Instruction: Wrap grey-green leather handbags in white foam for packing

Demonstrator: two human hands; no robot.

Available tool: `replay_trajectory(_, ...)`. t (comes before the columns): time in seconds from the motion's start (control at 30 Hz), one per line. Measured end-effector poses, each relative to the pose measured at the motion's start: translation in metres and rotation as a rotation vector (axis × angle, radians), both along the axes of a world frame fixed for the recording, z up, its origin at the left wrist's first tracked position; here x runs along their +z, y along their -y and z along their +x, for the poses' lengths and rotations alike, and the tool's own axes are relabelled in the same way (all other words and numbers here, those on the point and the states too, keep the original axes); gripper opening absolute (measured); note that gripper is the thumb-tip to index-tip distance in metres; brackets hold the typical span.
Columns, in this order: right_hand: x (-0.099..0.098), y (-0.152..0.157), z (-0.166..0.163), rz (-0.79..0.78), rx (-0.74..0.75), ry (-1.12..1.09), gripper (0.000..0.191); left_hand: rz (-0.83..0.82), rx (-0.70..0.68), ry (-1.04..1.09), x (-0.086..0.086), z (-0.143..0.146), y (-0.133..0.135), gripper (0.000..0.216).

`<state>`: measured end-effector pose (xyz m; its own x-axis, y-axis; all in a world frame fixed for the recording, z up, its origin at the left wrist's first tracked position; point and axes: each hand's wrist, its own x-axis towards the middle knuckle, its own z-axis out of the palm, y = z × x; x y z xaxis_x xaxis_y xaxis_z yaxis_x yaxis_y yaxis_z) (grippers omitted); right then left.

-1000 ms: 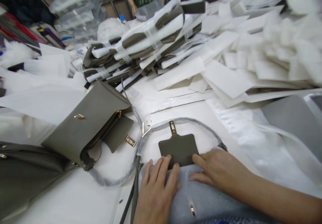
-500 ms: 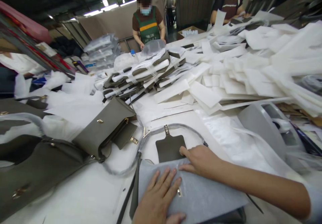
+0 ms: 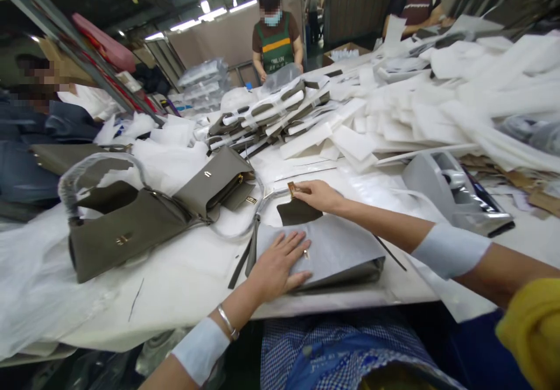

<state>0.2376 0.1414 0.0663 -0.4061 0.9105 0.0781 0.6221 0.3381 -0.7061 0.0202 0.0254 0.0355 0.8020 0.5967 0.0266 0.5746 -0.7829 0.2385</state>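
Observation:
A dark olive-grey handbag [image 3: 354, 278] lies in front of me with a pale blue-grey sheet [image 3: 336, 247] over its front. Flat on that sheet, fingers spread, rests my left hand [image 3: 280, 267], beside a small gold fitting [image 3: 305, 254] that shows through. Beyond the sheet's far edge extends the bag's closing tab [image 3: 295, 213], tipped with a gold clasp [image 3: 291, 189]. My right hand [image 3: 321, 196] pinches the tab at this clasp between thumb and fingers. The bag's wrapped handle [image 3: 262, 203] curves behind on the left.
Two more olive handbags, one open [image 3: 131, 232] and one tilted [image 3: 205, 185], stand to the left. A grey tape dispenser [image 3: 426, 183] sits right. White foam sheets [image 3: 394, 121] and stacked bag pieces [image 3: 258, 115] cover the back. A co-worker [image 3: 277, 42] stands across the table.
My right hand has moved from the tab's side edge to its clasp end and closed on it. My left hand stays flat on the sheet. The view has pulled back.

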Motion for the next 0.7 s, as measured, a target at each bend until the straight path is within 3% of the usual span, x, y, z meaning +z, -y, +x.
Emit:
replay_trajectory(0.1, -0.003, 0.044, 0.007, 0.121, 0.203, -0.144, 0.031, 0.008, 0.003, 0.046, -0.002, 0.0, 0.001, 0.066)
replay_trajectory(0.23, -0.023, 0.088, 0.021, 0.168, 0.439, -0.039, 0.039, 0.026, 0.013, 0.097, -0.005, -0.003, 0.002, 0.054)
replay_trajectory(0.37, -0.039, 0.1, 0.028, 0.214, 0.434, -0.014, 0.039, 0.05, -0.004, 0.126, -0.009, -0.009, 0.002, 0.055)
replay_trajectory(0.53, -0.044, 0.103, 0.027, 0.238, 0.423, -0.032, 0.037, 0.136, -0.009, 0.273, -0.014, -0.016, 0.007, 0.051)
replay_trajectory(0.7, -0.049, 0.105, 0.026, 0.282, 0.483, 0.039, 0.045, 0.262, -0.032, 0.281, -0.015, -0.017, 0.014, 0.046)
